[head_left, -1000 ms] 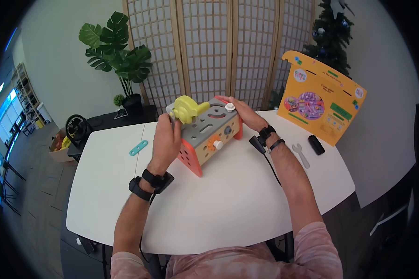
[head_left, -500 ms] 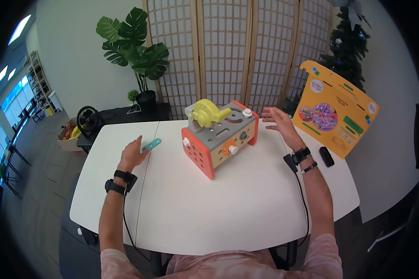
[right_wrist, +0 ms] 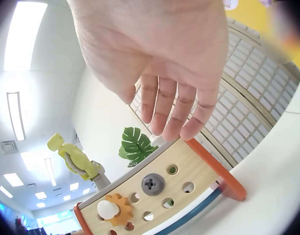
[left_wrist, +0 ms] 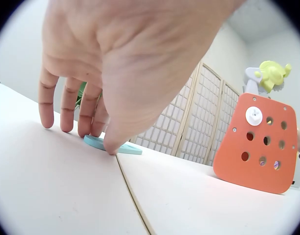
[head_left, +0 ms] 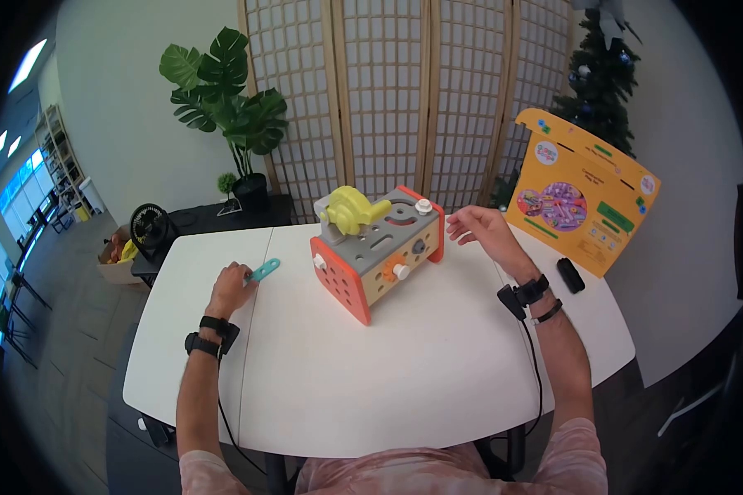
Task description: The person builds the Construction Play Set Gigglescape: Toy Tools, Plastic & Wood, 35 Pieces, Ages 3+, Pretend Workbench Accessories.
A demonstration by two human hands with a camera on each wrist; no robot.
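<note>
My left hand is low over the left side of the table. Its thumb and fingertips pinch one end of a teal toy strip with holes, which lies on the tabletop in the left wrist view. Mid-table stands a toy workbench with red end panels, a grey top and a pale wooden front. A yellow toy part with a handle is mounted on its left end. Just beyond the bench's right end hovers my right hand, fingers loosely bent and holding nothing.
An orange-yellow box stands at the back right, with a small black object before it. A seam crosses the white table on the left. Cables run from both wrists. A black fan sits beyond the left edge.
Both hands have let go of the workbench and parted. My left hand has moved left and down to the teal strip and taken hold of its end; my right has moved off rightward.
</note>
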